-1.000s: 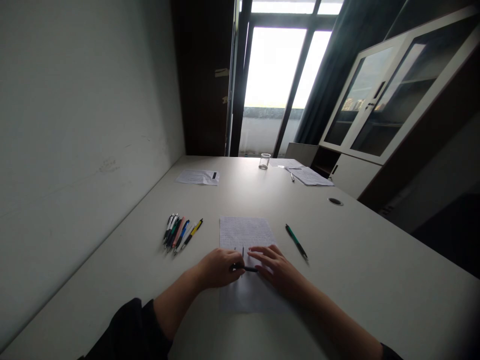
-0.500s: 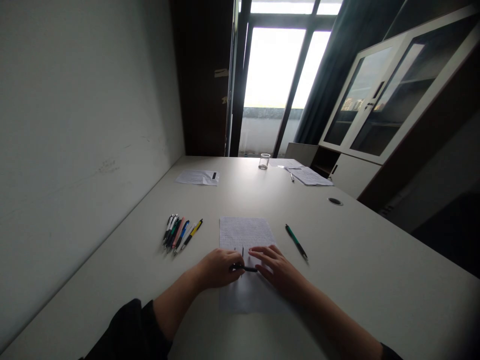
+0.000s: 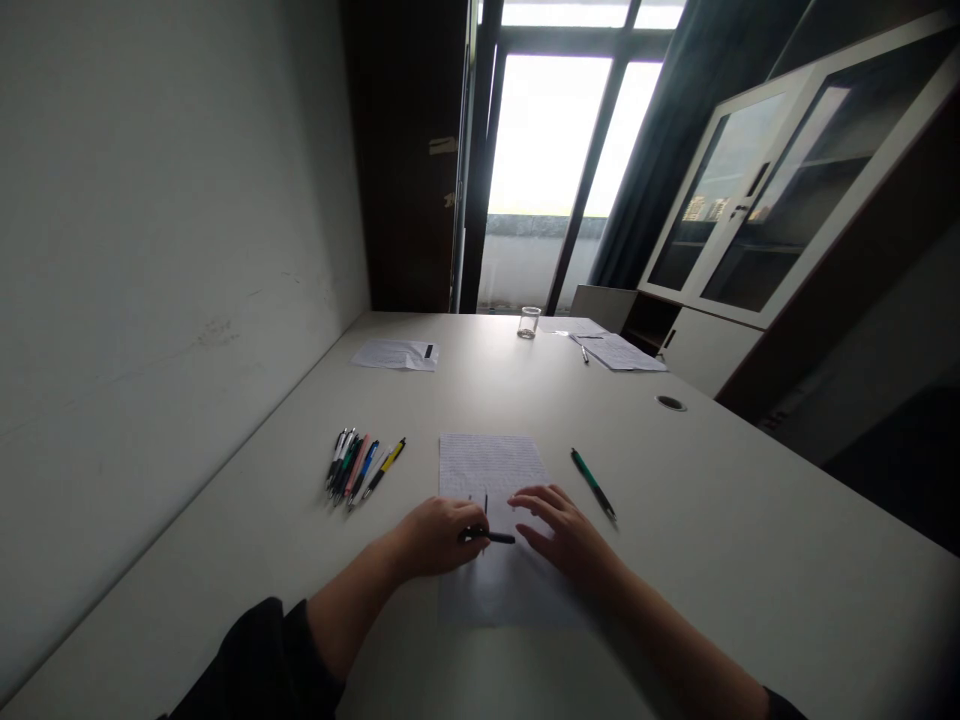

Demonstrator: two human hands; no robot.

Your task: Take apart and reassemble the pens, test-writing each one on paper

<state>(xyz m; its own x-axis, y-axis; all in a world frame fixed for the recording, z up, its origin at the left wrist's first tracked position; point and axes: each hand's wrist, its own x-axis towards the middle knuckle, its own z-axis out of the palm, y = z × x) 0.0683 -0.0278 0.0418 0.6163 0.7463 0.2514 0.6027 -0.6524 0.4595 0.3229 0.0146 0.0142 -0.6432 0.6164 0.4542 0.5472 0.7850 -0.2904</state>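
A lined sheet of paper (image 3: 491, 470) covered in handwriting lies on the white table (image 3: 712, 520) in front of me. My left hand (image 3: 435, 535) rests on the sheet's left part, fingers closed on a black pen (image 3: 491, 537) that lies across the page. My right hand (image 3: 559, 525) lies on the sheet's right side with fingers stretched out and apart, just right of the pen's tip. A green pen (image 3: 593, 483) lies on the table right of the sheet.
A row of several coloured pens (image 3: 360, 465) lies left of the sheet. Further back are another written sheet (image 3: 395, 353), a small glass jar (image 3: 529, 322), and papers with a pen (image 3: 615, 352). A cable hole (image 3: 670, 403) sits at right. A wall runs along the left.
My right hand has slid slightly to the right, away from the pen. The left hand and the pen have stayed put.
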